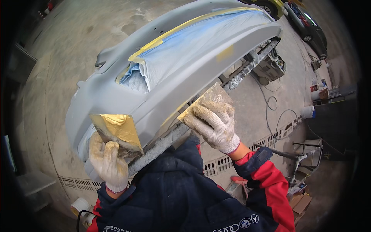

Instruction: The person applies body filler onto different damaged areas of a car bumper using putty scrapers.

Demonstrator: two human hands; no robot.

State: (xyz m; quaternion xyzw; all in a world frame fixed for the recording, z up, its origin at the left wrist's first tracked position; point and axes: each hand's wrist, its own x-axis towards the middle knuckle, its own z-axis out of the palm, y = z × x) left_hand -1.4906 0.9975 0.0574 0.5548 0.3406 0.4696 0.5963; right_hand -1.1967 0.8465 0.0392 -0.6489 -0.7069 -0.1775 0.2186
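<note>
My left hand (108, 159), in a knitted glove stained with putty, holds a flat plate (120, 132) loaded with yellow body filler. In my gloved right hand (213, 123) is a flat spreader (214, 94), with filler along its left edge. Before me a grey primed car bumper cover (185, 72) rests on a stand (165, 143) wrapped in tape or film. Blue-white masking film (203, 32) bordered by yellow tape (174, 30) covers its recess. One yellow filler patch (225, 53) lies on the bumper's lower face, and a thin yellow streak (174, 115) runs near its edge beside the spreader.
A wheeled grey machine (268, 68) stands beyond the bumper, with a hose (268, 107) on the floor. Dark and yellow cars are at the upper right. A metal rack (307, 153), cardboard (301, 204) and a white bucket (307, 112) are to the right; a floor grate (217, 166) crosses below.
</note>
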